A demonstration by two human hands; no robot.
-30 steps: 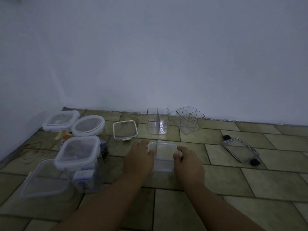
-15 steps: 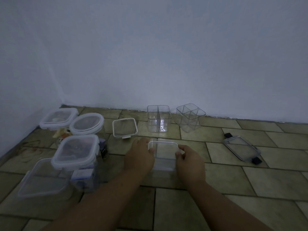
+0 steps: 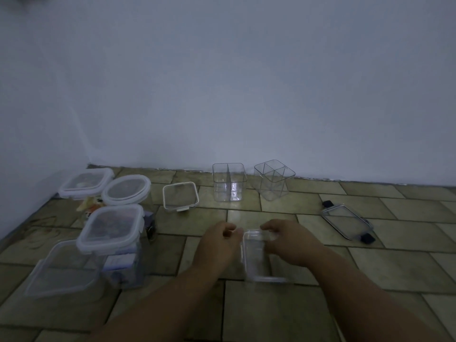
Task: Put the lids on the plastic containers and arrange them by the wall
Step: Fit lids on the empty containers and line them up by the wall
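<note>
Here, both hands, left hand (image 3: 217,245) and right hand (image 3: 292,244), pinch a clear lid (image 3: 255,255) above the tiled floor (image 3: 283,314), apparently orienting it to fit a container.

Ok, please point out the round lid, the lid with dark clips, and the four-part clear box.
round lid (image 3: 126,190), head view, centre of its top
lid with dark clips (image 3: 346,221), head view, clear middle panel
four-part clear box (image 3: 274,179), head view, inner dividers

Floor (image 3: 283,314) is laid in olive-green rectangular tiles with dark grout lines. Scribbled marks (image 3: 42,233) show on the tiles at far left.
</note>
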